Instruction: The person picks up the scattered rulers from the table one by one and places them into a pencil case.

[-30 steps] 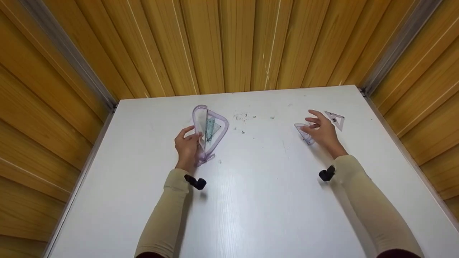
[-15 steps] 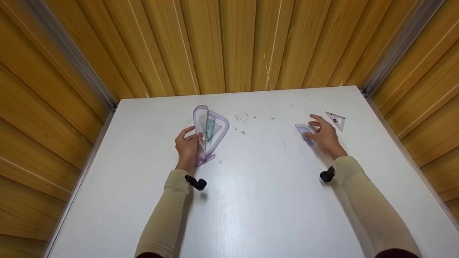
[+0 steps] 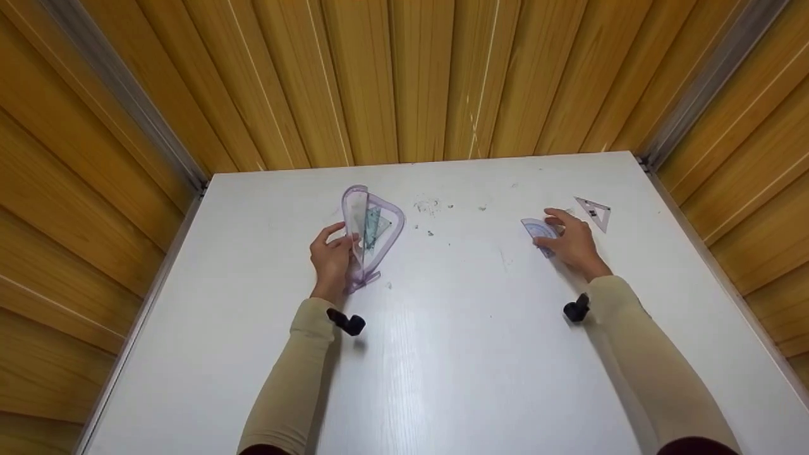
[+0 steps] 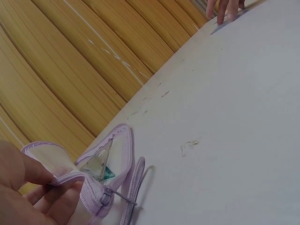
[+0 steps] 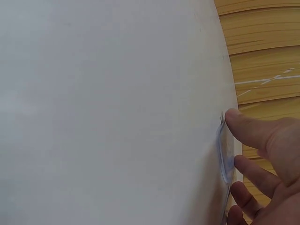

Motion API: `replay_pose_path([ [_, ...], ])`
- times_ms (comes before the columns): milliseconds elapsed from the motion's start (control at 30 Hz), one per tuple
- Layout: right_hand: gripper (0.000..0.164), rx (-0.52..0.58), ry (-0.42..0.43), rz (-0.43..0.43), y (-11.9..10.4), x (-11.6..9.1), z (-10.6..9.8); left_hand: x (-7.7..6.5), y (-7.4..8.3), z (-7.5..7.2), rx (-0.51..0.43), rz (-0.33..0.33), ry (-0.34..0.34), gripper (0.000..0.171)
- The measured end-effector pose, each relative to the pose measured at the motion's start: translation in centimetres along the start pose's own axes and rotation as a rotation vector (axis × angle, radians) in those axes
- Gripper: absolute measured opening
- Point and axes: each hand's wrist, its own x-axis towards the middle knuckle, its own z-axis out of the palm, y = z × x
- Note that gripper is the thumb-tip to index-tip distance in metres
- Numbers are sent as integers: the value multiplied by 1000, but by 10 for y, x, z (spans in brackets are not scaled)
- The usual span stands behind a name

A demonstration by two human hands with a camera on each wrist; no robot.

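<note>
My left hand (image 3: 330,260) grips the left edge of a clear pencil case (image 3: 398,222) with purple trim, thumb over the rim. The case's mouth gapes in the left wrist view, and its purple zipper (image 4: 133,190) trails on the table. Inside lie a green-tinted ruler piece (image 3: 372,229) and a clear set square (image 4: 97,161). At the right, my right hand (image 3: 574,243) pinches a clear, blue-marked protractor (image 3: 535,229) between thumb and fingers, low over the table; some of it is hidden by the fingers. Whether it touches the tabletop I cannot tell.
A clear set square (image 3: 600,216) lies flat beyond my right hand. Dark smudges (image 3: 427,206) mark the white table (image 3: 436,354) between the hands. Yellow wood-patterned panels (image 3: 417,82) rise at the back and both sides.
My right hand has come down onto the protractor, and its thumb and fingers have closed toward its edges. The left hand and the pencil case stay where they were.
</note>
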Motion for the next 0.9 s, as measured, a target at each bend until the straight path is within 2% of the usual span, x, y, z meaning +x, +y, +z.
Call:
replay_pose_path([
  [233, 62, -37, 19, -21, -1, 1, 1, 0, 1, 1, 8, -5, 4, 37],
  [600, 62, -49, 8, 2, -3, 6, 4, -1, 2, 0, 9, -41, 8, 37],
  [900, 59, -17, 33, -73, -2, 9, 3, 0, 1, 0, 9, -25, 7, 37],
])
